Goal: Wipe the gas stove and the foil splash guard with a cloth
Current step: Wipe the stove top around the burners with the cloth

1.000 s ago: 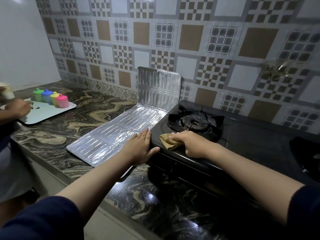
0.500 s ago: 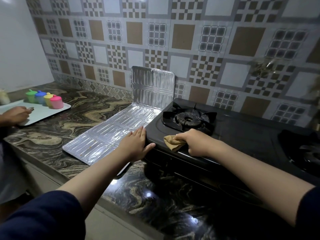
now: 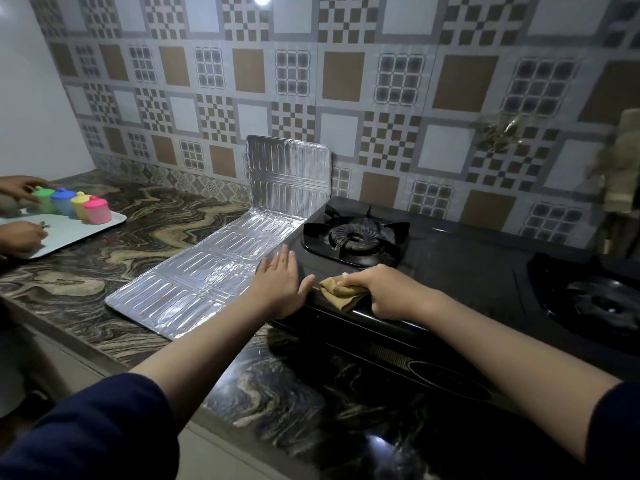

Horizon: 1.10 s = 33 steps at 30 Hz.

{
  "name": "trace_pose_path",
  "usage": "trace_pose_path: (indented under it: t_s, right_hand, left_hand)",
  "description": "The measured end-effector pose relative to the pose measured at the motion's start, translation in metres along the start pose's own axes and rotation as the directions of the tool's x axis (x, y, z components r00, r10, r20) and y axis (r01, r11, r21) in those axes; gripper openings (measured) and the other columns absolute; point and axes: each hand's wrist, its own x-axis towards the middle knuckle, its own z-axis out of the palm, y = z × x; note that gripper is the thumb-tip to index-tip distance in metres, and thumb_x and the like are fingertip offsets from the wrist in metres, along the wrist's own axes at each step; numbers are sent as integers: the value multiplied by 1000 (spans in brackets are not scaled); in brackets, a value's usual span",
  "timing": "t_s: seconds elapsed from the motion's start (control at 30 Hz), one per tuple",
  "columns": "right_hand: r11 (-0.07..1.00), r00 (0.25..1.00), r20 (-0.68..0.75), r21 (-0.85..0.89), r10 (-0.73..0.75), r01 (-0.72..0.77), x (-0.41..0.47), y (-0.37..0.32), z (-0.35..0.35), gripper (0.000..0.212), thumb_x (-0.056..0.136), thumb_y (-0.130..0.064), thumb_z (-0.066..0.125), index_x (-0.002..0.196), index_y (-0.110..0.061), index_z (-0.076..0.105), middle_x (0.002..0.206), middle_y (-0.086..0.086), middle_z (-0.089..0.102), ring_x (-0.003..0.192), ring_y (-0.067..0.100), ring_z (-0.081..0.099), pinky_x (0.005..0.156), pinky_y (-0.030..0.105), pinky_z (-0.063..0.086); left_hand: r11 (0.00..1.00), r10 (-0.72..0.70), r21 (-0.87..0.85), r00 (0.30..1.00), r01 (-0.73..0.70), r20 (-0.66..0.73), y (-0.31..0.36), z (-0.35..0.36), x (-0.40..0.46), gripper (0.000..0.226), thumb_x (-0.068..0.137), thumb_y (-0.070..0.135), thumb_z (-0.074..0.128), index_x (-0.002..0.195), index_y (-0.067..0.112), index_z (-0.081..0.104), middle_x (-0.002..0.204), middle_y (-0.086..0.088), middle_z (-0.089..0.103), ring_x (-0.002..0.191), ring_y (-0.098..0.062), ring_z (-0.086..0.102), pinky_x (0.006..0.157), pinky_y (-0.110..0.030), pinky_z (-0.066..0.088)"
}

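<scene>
Since a moment ago the right hand has slid the cloth a little back along the front left edge of the stove, while the left hand has stayed put at the stove's left corner. At the far left, another person's hand has come up to the coloured cups.

From the head camera, the right hand has its fingers curled over the tan cloth, pressing it onto the black stove top just in front of the left burner. The left hand lies flat with fingers straight and together, thumb spread out to the side; its palm rests on the stove's left edge and its fingertips reach the foil guard. That guard lies flat on the marble counter beside the stove, with its far panel standing upright against the tiled wall. The cups stand on a pale tray, where the other person's second hand rests too.
</scene>
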Motion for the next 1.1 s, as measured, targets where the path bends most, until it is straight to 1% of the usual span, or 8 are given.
trace_pose_path:
  t_s: [0.13,0.23,0.37,0.57,0.73,0.87,1.0,1.1]
  right_hand:
    - [998,1000,-7,56,-23,24,-18,19,1,76,69,13,46,134,-28,53,145,-6,47,133,17,44,105,30,41]
    - [997,1000,-7,75,-5,6,-37,35,-6,76,71,15,44,134,-25,53,146,-5,45,136,12,39,101,14,30]
    - [991,999,-32,134,-6,10,-60,54,-9,73,72,16,43,130,-25,57,144,-6,48,135,11,41,98,10,28]
    - [979,1000,-7,201,-12,13,-94,88,-7,71,69,15,44,125,-26,62,141,-4,52,135,11,42,113,26,33]
    - [969,1000,-4,245,3,-1,-124,109,-11,74,70,16,42,122,-33,63,140,-9,52,134,7,42,113,29,33]
    - [965,999,-7,259,34,-31,-150,124,-18,69,72,18,41,118,-28,66,139,-6,53,132,7,44,111,19,31]
    - [955,996,32,283,80,-86,-171,140,-23,70,67,15,39,113,-29,68,135,-6,58,129,8,48,111,28,37]
    - [973,990,101,201,95,-114,-171,140,-32,69,63,6,38,110,-36,66,129,-10,61,120,12,56,101,35,47]
  left_hand:
    - [997,-69,-37,997,70,35,10,3,6,77,99,53,18,152,0,2,159,-19,-9,149,-29,-5,119,-43,-4]
    - [993,-115,-36,993,116,20,14,4,9,84,96,61,19,152,0,2,160,-18,-7,149,-28,-5,119,-43,-4]
    - [984,-177,-12,983,178,42,22,2,13,85,95,63,20,153,2,3,161,-16,-6,149,-26,-5,118,-44,-6]
    - [954,-295,-65,955,293,-21,70,0,8,73,96,41,30,150,-5,12,159,-23,6,148,-31,4,116,-48,-10]
    - [965,-251,-85,967,248,-31,122,7,8,83,95,54,31,151,-3,8,160,-21,2,149,-30,-2,115,-52,-10]
    - [950,-291,-117,957,291,18,143,9,12,93,91,64,28,151,-4,5,160,-21,-2,148,-30,-7,113,-54,-11]
    - [947,-305,-91,952,307,35,150,10,13,97,90,67,26,150,-5,4,159,-23,-3,148,-32,-8,116,-52,-5]
    - [952,-289,-94,957,291,34,154,13,11,96,90,67,27,151,-4,5,159,-22,-2,148,-32,-5,117,-50,-1]
